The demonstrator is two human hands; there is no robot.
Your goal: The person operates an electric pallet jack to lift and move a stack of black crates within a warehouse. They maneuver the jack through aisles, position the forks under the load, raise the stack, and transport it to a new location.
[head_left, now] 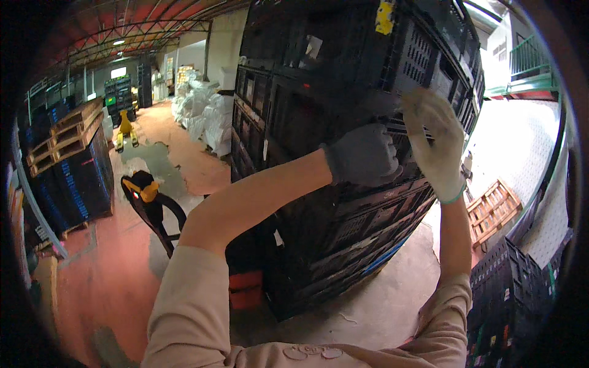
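A tall stack of black plastic crates rises directly before me, its corner facing me. My left hand, in a dark grey glove, is in front of that corner with its fingers curled. Whether it grips anything is hidden. To its right, my right hand wears a white glove with a green cuff and is raised beside the stack's right face. It is blurred, its fingers bent towards the crates, and I cannot tell whether they touch or hold something. A yellow label sticks to an upper crate.
At left stands a black-and-yellow pallet truck handle. Beyond are wooden pallets on a dark wrapped load, a yellow pallet truck and white sacks. At right, a wooden pallet leans near more black crates.
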